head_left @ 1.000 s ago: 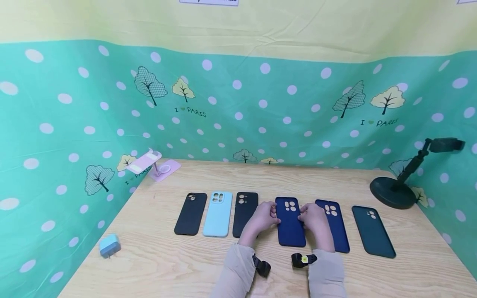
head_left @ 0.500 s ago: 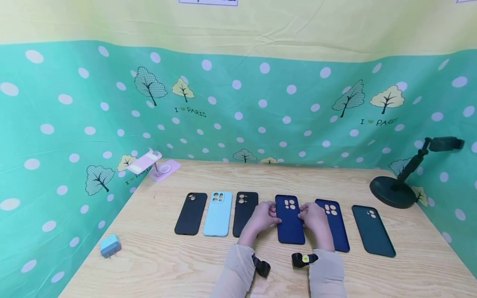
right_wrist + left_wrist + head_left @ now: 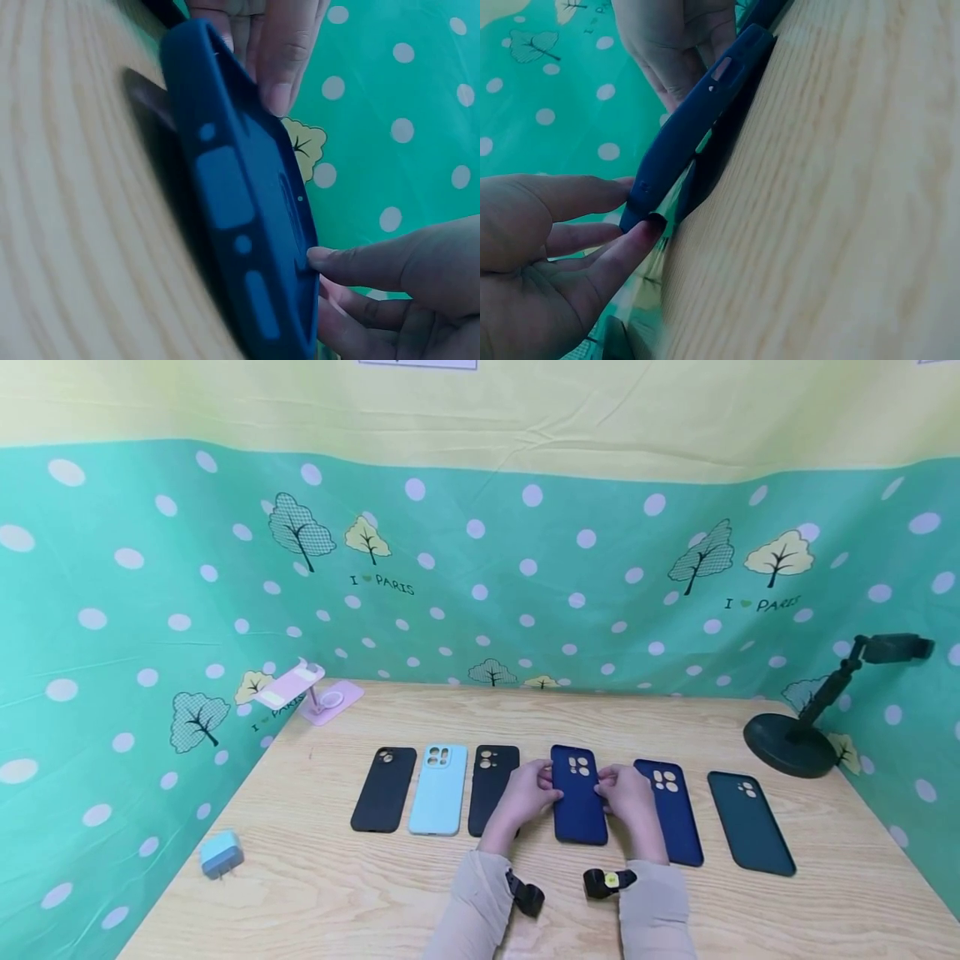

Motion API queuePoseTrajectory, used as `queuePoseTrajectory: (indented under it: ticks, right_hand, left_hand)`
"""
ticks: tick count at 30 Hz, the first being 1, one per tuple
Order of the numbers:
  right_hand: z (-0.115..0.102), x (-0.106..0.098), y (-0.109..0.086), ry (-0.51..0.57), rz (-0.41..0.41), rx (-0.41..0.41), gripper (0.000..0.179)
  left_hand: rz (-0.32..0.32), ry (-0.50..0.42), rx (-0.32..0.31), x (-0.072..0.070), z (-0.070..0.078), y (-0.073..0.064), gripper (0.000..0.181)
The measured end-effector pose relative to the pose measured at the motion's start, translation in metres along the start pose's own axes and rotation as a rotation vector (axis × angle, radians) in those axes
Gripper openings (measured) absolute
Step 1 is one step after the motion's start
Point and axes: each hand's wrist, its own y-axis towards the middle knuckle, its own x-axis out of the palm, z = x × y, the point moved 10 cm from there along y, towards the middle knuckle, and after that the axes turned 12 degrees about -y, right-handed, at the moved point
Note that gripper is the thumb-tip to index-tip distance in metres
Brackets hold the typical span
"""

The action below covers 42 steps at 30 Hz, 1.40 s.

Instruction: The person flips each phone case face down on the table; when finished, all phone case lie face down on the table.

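A navy blue phone case (image 3: 579, 814) with camera cutouts is held by its long sides between my two hands. My left hand (image 3: 529, 793) pinches its left edge and my right hand (image 3: 628, 792) pinches the right edge. Thumb and fingers of the left hand (image 3: 547, 255) show on the case's rim in the left wrist view. In the right wrist view the right hand (image 3: 397, 292) has its thumb on the other rim. There the case (image 3: 247, 187) is slightly raised, with a dark gap between it and the tabletop.
Left of the held case lie a black case (image 3: 487, 793), a light blue case (image 3: 438, 797) and another black case (image 3: 382, 793). To the right are a second navy case (image 3: 678, 822) and a dark green case (image 3: 752, 827). A pink stand (image 3: 330, 702), black stand (image 3: 791, 745) and blue charger (image 3: 221, 854) surround them.
The held case has shifted a little away from me and slightly left, both hands still gripping its sides. The other cases have not moved.
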Motion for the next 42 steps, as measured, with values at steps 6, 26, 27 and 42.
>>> queuePoseTrajectory:
  ticks: [6, 26, 27, 42]
  right_hand:
    - [-0.002, 0.003, 0.002, 0.034, 0.018, 0.011, 0.025]
    - [-0.023, 0.018, 0.004, 0.127, 0.031, -0.054, 0.024]
    - [-0.024, 0.019, 0.004, 0.127, 0.028, -0.058, 0.024]
    - [-0.034, 0.029, 0.004, 0.153, 0.011, -0.062, 0.026]
  left_hand:
    - [-0.005, -0.024, -0.006, -0.007, -0.001, 0.001, 0.052]
    - [0.029, -0.059, 0.020, -0.037, 0.001, 0.001, 0.048]
    - [0.030, -0.067, 0.016, -0.038, 0.000, 0.000, 0.048]
    - [0.017, -0.185, 0.030, -0.052, 0.003, -0.004, 0.044]
